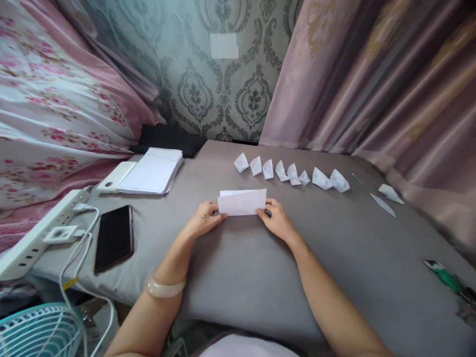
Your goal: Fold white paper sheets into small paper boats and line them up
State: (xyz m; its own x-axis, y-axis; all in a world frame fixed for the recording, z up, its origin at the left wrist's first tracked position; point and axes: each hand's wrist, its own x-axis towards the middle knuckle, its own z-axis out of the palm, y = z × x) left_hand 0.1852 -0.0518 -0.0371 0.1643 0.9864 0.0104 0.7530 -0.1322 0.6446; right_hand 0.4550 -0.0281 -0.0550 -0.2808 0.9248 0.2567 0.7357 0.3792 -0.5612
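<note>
A folded sheet of white paper (241,203) is held up in front of me, just above the grey-covered table. Its fold runs along the bottom, and a back layer peeks out at the top left. My left hand (204,218) pinches the lower left corner, thumb in front and fingers behind. At the lower right corner my right hand (277,217) grips the paper the same way. Beyond it stands a row of several folded paper boats (293,173), some touching each other.
A stack of white paper (151,171) lies on a white flat device at the back left. Nearer are a black phone (114,239), a power strip (40,233) with cables and a teal fan (39,332). Paper pieces (390,193) and a green-handled tool (448,277) lie right.
</note>
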